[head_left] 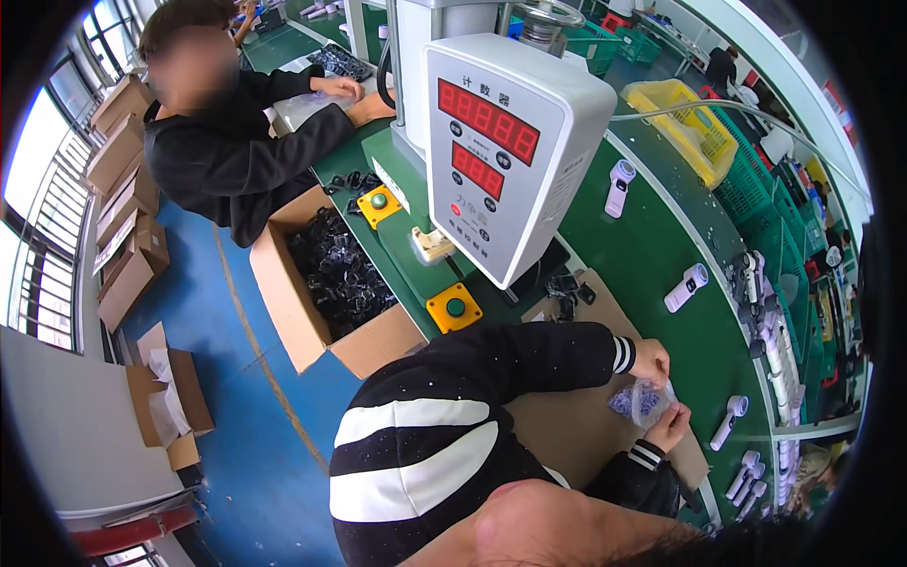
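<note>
— Entry one, the left grip?
— Left grip [650, 361]: bare, fingers together, clamped on the edge of a clear bag [652, 397].
— Entry two, the right grip?
— Right grip [669, 427]: bare, thumb and fingers pinched on the same bag's edge.
— Bag, location and contents?
— One, between the two grips, over a brown cardboard sheet [562, 416]; contact with the sheet cannot be told. Contents: small purple pieces [625, 404], loose, count not legible.
— Nearest stock?
— Green table [652, 269], under the sheet. Pale handheld device [724, 432], white-headed, one, near the right grip; similar devices beyond it. Black parts [565, 295], a small heap, nearer the left grip than the right.
— Farther stock?
— White counter unit [510, 142], red display, well apart from the left grip. Green push-button [454, 309], yellow housing, likewise. Open carton [283, 300] of black pieces, farther still from both grips.
</note>
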`<state>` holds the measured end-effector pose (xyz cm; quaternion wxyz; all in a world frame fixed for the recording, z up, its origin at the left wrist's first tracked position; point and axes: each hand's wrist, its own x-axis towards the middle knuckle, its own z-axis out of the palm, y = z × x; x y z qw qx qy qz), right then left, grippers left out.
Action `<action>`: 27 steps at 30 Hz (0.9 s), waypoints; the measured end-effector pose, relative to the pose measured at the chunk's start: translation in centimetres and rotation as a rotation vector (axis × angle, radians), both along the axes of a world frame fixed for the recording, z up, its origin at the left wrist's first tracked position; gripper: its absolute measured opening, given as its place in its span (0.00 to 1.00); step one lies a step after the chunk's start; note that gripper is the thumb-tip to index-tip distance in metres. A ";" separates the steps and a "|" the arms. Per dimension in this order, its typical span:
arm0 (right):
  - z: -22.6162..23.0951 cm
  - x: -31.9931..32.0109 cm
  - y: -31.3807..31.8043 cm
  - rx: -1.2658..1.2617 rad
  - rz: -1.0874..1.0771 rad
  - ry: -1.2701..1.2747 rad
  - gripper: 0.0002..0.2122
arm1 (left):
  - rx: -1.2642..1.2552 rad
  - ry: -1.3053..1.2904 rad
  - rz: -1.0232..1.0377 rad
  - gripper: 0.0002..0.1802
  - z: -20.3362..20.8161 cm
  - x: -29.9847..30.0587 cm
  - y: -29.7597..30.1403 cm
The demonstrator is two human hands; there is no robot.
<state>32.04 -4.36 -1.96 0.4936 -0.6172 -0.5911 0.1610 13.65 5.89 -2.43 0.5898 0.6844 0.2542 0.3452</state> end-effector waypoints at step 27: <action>2.7 -5.2 -0.1 0.019 0.159 -0.026 0.09 | -0.248 -0.062 -0.003 0.17 -0.6 -0.3 0.7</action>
